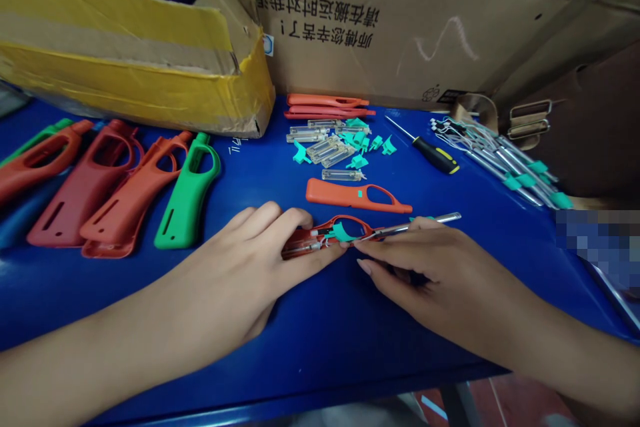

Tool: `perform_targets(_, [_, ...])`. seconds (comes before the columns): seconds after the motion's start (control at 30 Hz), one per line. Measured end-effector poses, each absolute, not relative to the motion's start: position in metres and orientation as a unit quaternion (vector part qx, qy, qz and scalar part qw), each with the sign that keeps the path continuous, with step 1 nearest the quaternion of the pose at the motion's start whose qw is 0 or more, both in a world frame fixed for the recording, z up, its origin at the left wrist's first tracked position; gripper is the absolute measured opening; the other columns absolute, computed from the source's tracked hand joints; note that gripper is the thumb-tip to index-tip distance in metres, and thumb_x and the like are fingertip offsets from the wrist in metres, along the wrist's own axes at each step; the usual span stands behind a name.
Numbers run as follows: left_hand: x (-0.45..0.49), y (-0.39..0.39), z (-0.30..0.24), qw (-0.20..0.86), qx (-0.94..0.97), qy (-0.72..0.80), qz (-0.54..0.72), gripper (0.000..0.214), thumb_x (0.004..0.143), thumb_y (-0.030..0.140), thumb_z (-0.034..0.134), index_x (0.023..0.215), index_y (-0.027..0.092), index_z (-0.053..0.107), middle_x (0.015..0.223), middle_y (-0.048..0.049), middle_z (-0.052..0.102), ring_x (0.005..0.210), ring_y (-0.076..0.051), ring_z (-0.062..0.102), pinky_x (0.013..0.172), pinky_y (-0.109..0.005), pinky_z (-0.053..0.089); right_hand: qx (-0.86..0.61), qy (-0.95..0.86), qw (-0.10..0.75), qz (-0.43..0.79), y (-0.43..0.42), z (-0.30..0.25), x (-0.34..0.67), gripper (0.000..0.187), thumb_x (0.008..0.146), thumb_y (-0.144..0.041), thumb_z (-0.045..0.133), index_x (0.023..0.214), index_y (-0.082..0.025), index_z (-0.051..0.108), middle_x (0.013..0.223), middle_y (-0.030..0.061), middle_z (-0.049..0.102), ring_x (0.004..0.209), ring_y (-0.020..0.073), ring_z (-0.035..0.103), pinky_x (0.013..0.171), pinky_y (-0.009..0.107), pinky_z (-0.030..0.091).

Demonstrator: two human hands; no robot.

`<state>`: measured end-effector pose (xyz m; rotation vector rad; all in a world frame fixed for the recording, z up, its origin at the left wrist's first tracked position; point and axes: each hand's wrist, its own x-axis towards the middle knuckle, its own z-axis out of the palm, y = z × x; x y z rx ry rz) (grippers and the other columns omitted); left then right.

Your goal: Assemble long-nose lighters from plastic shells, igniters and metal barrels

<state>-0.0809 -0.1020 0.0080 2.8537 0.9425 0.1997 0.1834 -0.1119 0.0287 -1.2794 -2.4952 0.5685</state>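
Note:
My left hand [255, 253] is closed around the handle end of an open orange-red lighter shell [295, 245], pressing it on the blue table. Inside the shell lie a clear fuel tank [304, 248] and a teal trigger [344, 232] with thin white wires beside it. From the shell's narrow end a metal lighter tube [425, 222] points right. My right hand [420, 260] has its fingertips at the shell's neck, around the near end of the tube; its palm side is hidden. Just behind rests a separate orange shell half [357, 195].
Red, orange and green lighter shells [187, 193] lie at left. Clear tanks [330, 150], teal triggers [357, 137] and a screwdriver [430, 150] are behind the hands. Metal tubes with wires [510, 163] lie at right. A yellow-taped carton [150, 87] and a large cardboard box [400, 27] bound the back.

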Motion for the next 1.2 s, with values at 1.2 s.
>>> perform_targets(1.2, [-0.0759, -0.1006, 0.0043, 0.09, 0.941, 0.307, 0.112, 0.071, 0.084, 0.0, 0.05, 0.149, 0.03, 0.051, 0.115, -0.0103, 0.054, 0.095, -0.027, 0.047, 0.077, -0.042, 0.047, -0.447, -0.866, 0.124, 0.184, -0.1117, 0.0327, 0.1836, 0.028, 0.101, -0.026, 0.056, 0.079, -0.025, 0.072, 0.074, -0.0005, 0.076, 0.074, 0.0183, 0.072, 0.078, 0.034, 0.051])
